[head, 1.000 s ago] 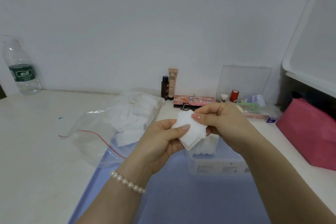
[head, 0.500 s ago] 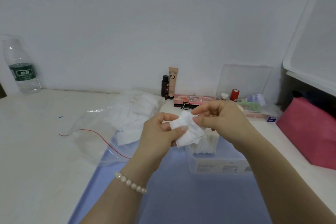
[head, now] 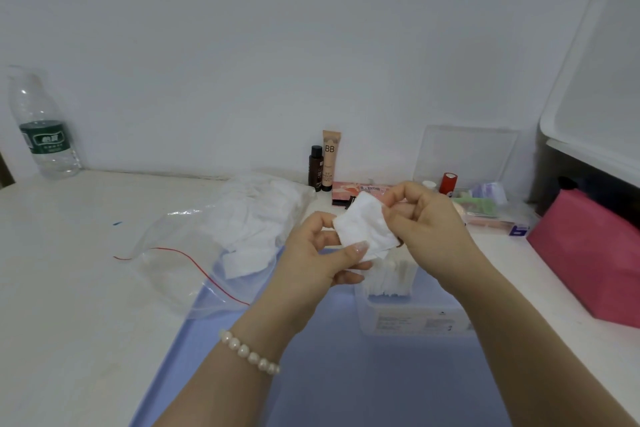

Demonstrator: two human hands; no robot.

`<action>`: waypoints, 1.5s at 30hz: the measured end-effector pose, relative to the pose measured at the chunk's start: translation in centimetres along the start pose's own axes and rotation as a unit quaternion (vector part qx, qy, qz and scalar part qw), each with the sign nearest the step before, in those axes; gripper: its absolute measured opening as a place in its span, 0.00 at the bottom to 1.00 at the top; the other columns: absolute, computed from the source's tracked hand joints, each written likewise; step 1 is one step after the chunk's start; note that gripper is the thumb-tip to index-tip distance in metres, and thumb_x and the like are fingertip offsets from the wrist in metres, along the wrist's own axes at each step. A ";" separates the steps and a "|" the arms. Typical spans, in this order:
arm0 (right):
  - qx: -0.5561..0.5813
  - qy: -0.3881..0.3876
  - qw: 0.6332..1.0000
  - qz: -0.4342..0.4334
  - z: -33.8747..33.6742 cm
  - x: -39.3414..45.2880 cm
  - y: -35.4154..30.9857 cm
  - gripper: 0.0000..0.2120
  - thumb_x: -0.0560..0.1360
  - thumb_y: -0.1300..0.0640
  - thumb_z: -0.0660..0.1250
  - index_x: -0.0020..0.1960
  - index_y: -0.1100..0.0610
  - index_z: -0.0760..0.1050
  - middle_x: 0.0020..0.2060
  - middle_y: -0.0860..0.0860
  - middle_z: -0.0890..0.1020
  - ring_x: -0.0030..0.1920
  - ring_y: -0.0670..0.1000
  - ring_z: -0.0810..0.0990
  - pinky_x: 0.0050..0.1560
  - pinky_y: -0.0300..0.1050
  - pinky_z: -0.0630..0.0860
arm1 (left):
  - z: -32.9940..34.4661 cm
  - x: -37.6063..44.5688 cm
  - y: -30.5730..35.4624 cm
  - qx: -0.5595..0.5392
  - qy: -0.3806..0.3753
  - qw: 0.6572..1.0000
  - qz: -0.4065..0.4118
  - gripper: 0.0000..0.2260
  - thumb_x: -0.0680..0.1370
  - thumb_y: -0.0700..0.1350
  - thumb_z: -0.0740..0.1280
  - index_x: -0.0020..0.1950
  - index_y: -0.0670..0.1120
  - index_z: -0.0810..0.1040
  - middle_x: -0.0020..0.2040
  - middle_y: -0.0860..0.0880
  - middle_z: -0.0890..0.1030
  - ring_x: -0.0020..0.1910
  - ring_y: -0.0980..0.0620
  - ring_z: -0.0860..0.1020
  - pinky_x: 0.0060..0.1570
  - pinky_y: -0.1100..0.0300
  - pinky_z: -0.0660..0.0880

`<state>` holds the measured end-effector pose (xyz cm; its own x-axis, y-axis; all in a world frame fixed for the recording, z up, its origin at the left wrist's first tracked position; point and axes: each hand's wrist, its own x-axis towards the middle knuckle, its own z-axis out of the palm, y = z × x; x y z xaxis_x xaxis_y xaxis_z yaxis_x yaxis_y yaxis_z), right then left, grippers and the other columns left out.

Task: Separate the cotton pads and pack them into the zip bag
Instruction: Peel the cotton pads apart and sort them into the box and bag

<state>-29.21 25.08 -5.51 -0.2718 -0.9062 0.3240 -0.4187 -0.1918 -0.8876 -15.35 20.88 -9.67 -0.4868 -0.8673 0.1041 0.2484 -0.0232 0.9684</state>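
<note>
While the left hand (head: 322, 253) pinches the white square cotton pad (head: 365, 230) at its lower edge, the right hand (head: 424, 218) grips its upper corner, likely to peel layers apart, right of the clear red-sealed zip bag (head: 194, 253) already holding pads.

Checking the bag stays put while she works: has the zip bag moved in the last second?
No. The zip bag lies where it did, its red strip the same way off the water bottle and the blue mat's edge.

Fluffy matt cotton pad (head: 365, 227), glossy clear plastic zip bag (head: 180, 253), smooth pearl bracelet (head: 249, 355).
</note>
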 end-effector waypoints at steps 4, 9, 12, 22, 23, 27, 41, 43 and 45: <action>0.007 -0.028 0.999 0.022 -0.1 0.0 0.1 0.08 0.77 0.68 0.58 0.42 0.59 0.71 0.30 0.61 0.76 0.27 0.51 0.72 0.27 0.37 0.70 | 0.1 0.2 -0.1 -0.018 -0.002 0.999 -0.030 0.05 0.74 0.37 0.68 0.43 0.36 0.75 0.38 0.43 0.81 0.35 0.53 0.82 0.32 0.64 0.78; 0.008 -0.036 0.999 0.040 -0.2 0.2 0.5 0.12 0.73 0.73 0.59 0.41 0.57 0.73 0.26 0.52 0.79 0.26 0.45 0.75 0.29 0.37 0.74 | -0.2 0.4 -0.1 -0.010 0.055 0.998 -0.007 0.06 0.74 0.38 0.69 0.38 0.38 0.78 0.33 0.48 0.81 0.33 0.57 0.80 0.35 0.64 0.79; -0.006 -0.034 0.999 0.034 -0.4 0.2 0.6 0.16 0.71 0.74 0.60 0.39 0.54 0.76 0.22 0.44 0.77 0.26 0.40 0.74 0.31 0.35 0.74 | -0.3 0.5 -0.1 0.007 0.078 0.997 0.001 0.05 0.74 0.39 0.70 0.37 0.40 0.79 0.33 0.48 0.81 0.33 0.56 0.80 0.37 0.64 0.79; 0.107 0.099 0.989 0.014 -2.3 0.8 0.6 0.05 0.68 0.63 0.72 0.35 0.55 0.80 0.29 0.51 0.81 0.31 0.47 0.74 0.32 0.39 0.71 | -0.8 0.7 -0.2 -0.001 0.083 0.996 -0.031 0.05 0.74 0.38 0.70 0.41 0.36 0.80 0.40 0.44 0.83 0.40 0.53 0.81 0.39 0.63 0.80; 0.121 0.034 0.992 0.009 -2.9 0.7 0.3 0.03 0.65 0.60 0.74 0.34 0.55 0.82 0.29 0.50 0.82 0.30 0.47 0.76 0.32 0.39 0.71 | -0.9 0.7 -0.2 0.003 0.071 0.997 -0.040 0.06 0.74 0.38 0.69 0.43 0.34 0.79 0.41 0.43 0.83 0.40 0.53 0.81 0.38 0.63 0.79; 0.073 -0.199 0.976 0.053 -3.8 0.0 0.1 0.16 0.56 0.46 0.78 0.39 0.54 0.85 0.38 0.55 0.84 0.39 0.55 0.78 0.41 0.46 0.75 | -0.7 0.4 0.1 0.019 0.016 0.998 -0.054 0.05 0.76 0.36 0.66 0.41 0.35 0.78 0.37 0.44 0.81 0.36 0.54 0.80 0.36 0.64 0.78; -0.034 -0.103 0.992 0.065 -2.7 0.0 -0.1 0.04 0.68 0.63 0.73 0.36 0.58 0.81 0.23 0.52 0.78 0.23 0.49 0.71 0.24 0.36 0.67 | -0.3 0.0 0.5 0.040 -0.012 0.999 -0.029 0.10 0.76 0.33 0.63 0.38 0.37 0.81 0.33 0.45 0.83 0.35 0.51 0.82 0.39 0.60 0.80; -0.042 -0.101 0.992 0.067 -2.6 0.0 -0.1 0.04 0.68 0.63 0.74 0.35 0.57 0.81 0.22 0.50 0.78 0.23 0.48 0.71 0.25 0.36 0.68 | -0.3 0.0 0.5 0.039 -0.015 0.999 -0.028 0.11 0.76 0.33 0.62 0.37 0.38 0.81 0.33 0.46 0.82 0.35 0.51 0.82 0.40 0.59 0.80; -0.047 -0.102 0.992 0.065 -2.6 0.0 -0.1 0.05 0.68 0.63 0.74 0.35 0.56 0.81 0.21 0.48 0.77 0.23 0.48 0.71 0.25 0.36 0.69 | -0.3 0.0 0.5 0.038 -0.014 0.999 -0.028 0.11 0.76 0.33 0.62 0.37 0.38 0.81 0.33 0.45 0.82 0.36 0.50 0.81 0.40 0.59 0.80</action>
<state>-31.42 26.07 -4.58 -0.1517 -0.9803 0.1269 -0.4732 -0.0407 -0.8800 -14.97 20.69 -9.26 -0.5224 -0.8510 0.0544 0.1567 -0.0331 0.9871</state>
